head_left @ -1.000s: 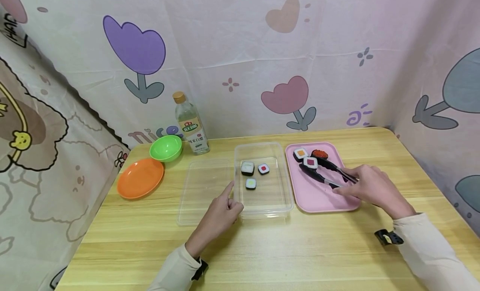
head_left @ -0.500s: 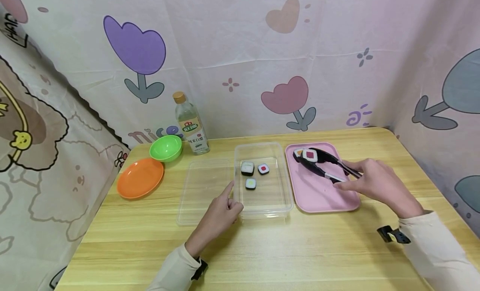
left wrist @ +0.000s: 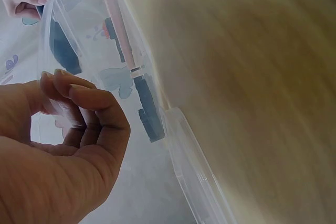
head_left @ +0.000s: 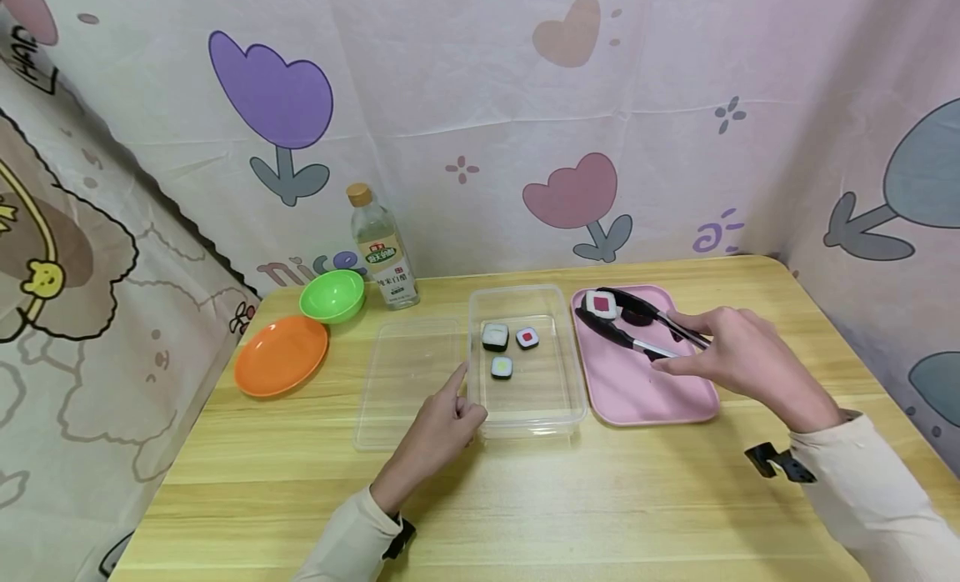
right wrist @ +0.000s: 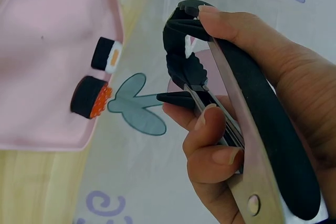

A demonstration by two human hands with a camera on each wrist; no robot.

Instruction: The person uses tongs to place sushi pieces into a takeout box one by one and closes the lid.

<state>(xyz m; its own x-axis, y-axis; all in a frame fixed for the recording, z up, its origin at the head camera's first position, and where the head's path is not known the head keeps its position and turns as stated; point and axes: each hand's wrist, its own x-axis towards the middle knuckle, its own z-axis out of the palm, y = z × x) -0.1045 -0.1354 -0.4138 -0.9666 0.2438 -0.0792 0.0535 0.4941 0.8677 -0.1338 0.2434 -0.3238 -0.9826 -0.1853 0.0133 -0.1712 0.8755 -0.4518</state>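
My right hand (head_left: pixel 738 357) grips black-and-silver tongs (right wrist: pixel 262 129), whose tips pinch a sushi roll (head_left: pixel 600 304) with a dark red centre. The tongs reach over the far left part of the pink tray (head_left: pixel 652 405). In the right wrist view, a sushi roll with an orange centre (right wrist: pixel 106 54) and a roe-topped sushi piece (right wrist: pixel 88 97) sit on that tray. My left hand (head_left: pixel 435 432) holds the near left edge of a clear plastic container (head_left: pixel 528 417), with curled fingers (left wrist: pixel 102 111) at its wall. Inside lie a white-topped piece (head_left: pixel 495 337), a red-centred roll (head_left: pixel 527 338) and a green-centred roll (head_left: pixel 502 367).
A flat clear lid (head_left: pixel 405 382) lies left of the container. Further left are an orange plate (head_left: pixel 281 357) and a green bowl (head_left: pixel 332 297). A glass bottle with a tan cap (head_left: pixel 386 257) stands at the table's back edge, before a patterned cloth.
The tongs have closed on the dark-red-centred roll and lifted it, carrying it slightly left and towards the back of the tray. My left hand has stayed at the container.
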